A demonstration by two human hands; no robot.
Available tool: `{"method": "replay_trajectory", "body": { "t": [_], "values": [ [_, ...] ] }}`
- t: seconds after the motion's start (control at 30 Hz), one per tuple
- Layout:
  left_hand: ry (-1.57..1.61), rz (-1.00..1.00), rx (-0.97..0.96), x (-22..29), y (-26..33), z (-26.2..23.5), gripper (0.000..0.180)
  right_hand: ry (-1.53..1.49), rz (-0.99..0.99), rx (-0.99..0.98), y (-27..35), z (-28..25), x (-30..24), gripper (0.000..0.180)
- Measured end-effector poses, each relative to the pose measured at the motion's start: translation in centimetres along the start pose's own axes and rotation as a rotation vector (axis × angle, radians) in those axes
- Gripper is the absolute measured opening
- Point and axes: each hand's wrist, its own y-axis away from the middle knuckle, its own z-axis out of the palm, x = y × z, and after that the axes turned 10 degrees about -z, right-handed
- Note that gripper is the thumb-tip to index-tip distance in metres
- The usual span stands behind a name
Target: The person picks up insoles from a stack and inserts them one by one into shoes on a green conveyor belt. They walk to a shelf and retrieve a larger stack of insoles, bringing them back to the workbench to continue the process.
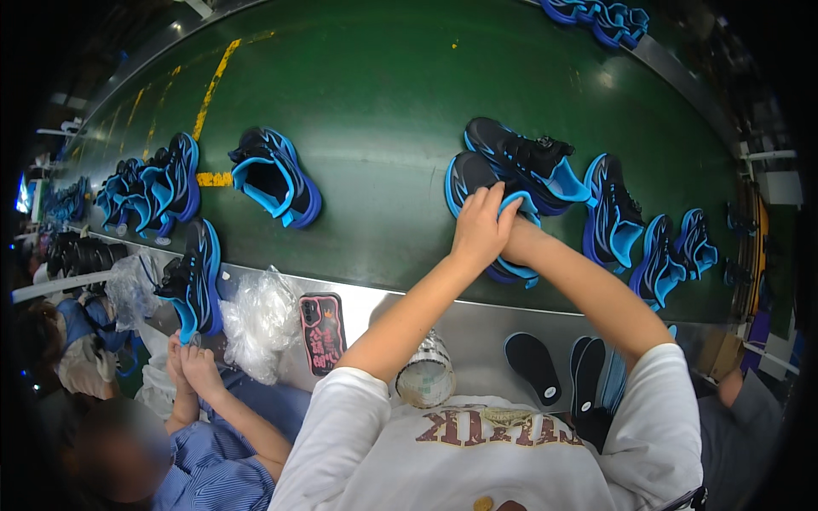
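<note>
This is a shoe factory, at an assembly line. A long green conveyor belt (375,102) with yellow markings carries many identical black-and-blue sneakers (273,175) in a row. A steel ledge (477,328) along its edge holds loose insoles (532,366) and plastic bags (260,319). A co-worker (204,443) in a blue shirt sits just beside, handling another sneaker.

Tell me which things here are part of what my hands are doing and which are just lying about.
In hand:
- left hand and right hand on the black-and-blue sneaker
- green conveyor belt

Lying about:
- black flat insoles
- phone in a black-and-pink case
- crumpled clear plastic bag
- tape roll
</note>
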Motion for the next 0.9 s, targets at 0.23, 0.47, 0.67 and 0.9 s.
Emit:
{"method": "replay_trajectory", "body": {
  "t": [0.23,0.47,0.67,0.9],
  "values": [
    [-0.075,0.177,-0.020,-0.7,0.6,0.1,0.033,0.075,0.086,-0.116,-4.7,4.5,1.0,0.037],
    [-0.064,0.189,0.032,-1.9,0.1,0.4,0.033,0.163,-0.034,-0.267,-0.1,-3.6,-2.2,0.037],
    [0.215,-0.327,-0.292,-1.4,-1.4,-0.9,0.041,0.018,-0.022,-0.311,5.1,-4.4,-3.9,0.057],
    [-0.038,-0.040,-0.245,-0.5,-1.0,-1.8,0.050,0.003,-0.095,0.787,9.1,0.1,-5.5,0.017]
  ]
}}
